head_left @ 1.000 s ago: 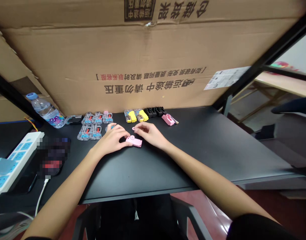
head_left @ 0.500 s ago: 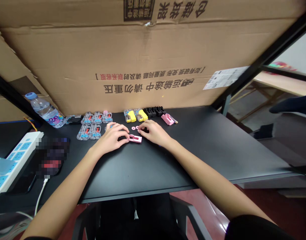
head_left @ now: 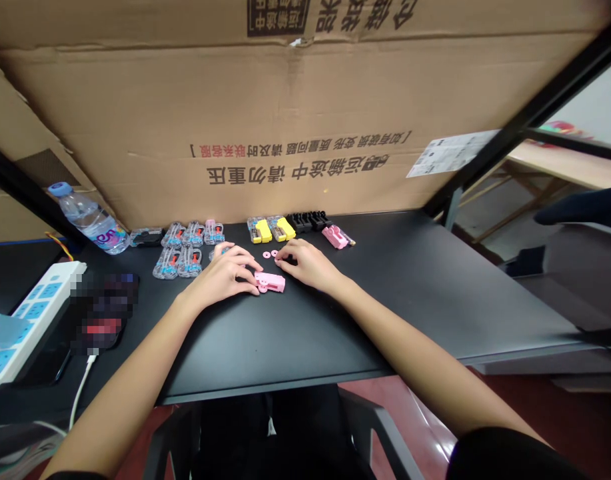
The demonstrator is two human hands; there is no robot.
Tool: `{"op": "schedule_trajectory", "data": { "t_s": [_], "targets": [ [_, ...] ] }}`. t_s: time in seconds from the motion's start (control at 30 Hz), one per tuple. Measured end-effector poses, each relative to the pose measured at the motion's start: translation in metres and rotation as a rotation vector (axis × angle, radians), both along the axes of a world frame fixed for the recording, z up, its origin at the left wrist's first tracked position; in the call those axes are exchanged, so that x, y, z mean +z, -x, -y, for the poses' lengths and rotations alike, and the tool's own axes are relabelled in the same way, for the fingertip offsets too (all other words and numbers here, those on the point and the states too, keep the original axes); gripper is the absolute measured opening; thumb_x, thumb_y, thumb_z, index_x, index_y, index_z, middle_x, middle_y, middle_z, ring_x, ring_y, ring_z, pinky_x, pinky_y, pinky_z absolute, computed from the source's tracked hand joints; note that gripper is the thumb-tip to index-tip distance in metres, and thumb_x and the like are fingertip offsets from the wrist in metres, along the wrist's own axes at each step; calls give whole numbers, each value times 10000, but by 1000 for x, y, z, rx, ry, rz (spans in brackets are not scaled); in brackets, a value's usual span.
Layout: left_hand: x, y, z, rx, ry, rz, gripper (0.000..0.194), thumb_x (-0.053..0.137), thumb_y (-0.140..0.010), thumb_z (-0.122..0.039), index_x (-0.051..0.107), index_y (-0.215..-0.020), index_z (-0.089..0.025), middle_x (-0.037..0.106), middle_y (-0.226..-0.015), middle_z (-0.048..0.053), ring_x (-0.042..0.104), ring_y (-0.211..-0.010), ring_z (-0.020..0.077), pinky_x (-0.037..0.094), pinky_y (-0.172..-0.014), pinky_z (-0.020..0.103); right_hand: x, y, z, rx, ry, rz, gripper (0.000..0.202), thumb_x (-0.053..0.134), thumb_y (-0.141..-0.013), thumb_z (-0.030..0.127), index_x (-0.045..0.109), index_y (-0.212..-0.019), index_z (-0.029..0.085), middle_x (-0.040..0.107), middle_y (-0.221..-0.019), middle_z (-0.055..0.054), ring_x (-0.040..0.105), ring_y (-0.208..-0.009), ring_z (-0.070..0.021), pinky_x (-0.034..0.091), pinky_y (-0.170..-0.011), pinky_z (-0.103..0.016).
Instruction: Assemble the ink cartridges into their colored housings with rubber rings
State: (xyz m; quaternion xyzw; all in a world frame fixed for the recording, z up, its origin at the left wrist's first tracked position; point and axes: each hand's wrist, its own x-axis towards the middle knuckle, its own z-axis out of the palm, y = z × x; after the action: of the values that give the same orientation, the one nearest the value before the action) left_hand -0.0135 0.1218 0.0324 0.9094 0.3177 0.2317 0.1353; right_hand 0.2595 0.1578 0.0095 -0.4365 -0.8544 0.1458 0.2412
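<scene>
My left hand [head_left: 229, 272] is closed on the left end of a small pink plastic part [head_left: 274, 283], oblong, with a little round disc at that end. The part is just above the black table, its solid side turned up. My right hand [head_left: 308, 265] rests to the right with fingertips pinched together beside small pink rings [head_left: 266, 255]. A bit of pink shows at those fingertips, but whether they grip it is unclear. Behind the right hand lies another pink plastic piece [head_left: 336, 237] with a narrow stick-like end.
Clear plastic pieces with red and blue parts [head_left: 190, 261] lie at the back left. Yellow-and-clear pieces [head_left: 260, 231] and black pieces [head_left: 309, 221] line the cardboard wall [head_left: 295, 100]. A water bottle [head_left: 92, 223], power strip [head_left: 32, 320] and charging cable [head_left: 80, 393] occupy the left.
My left hand has turned the pink part over: its hollow, slotted side showed before, and its solid side shows now. My right hand has stayed almost in place.
</scene>
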Motion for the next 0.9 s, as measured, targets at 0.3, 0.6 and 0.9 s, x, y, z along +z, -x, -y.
{"op": "schedule_trajectory", "data": {
  "t_s": [0.3,0.6,0.9],
  "targets": [
    [6,-6,7,63,72,26,300,850,-889,-498,735,-1023,-255,785,-1236,33,674,-1176,249,256,-1232,505,5,1,2,61,3,-6,98,710,-972,177,803,-986,203,784,-1057,-96,709,-1019,-268,543,-903,-397],
    [1,-10,8,90,95,-15,325,776,-962,-484,733,-1207,-274,774,-1162,37,666,-1158,255,260,-1237,505,11,4,8,119,-9,26,96,705,-988,186,795,-960,198,761,-1006,-82,688,-977,-241,511,-846,-343],
    [7,-7,8,135,62,-30,392,795,-898,-594,771,-1113,-266,783,-1091,34,662,-1105,266,297,-1194,508,10,-1,5,105,-45,26,114,691,-968,136,793,-980,183,807,-997,-84,727,-944,-247,523,-842,-343]
  ]
}}
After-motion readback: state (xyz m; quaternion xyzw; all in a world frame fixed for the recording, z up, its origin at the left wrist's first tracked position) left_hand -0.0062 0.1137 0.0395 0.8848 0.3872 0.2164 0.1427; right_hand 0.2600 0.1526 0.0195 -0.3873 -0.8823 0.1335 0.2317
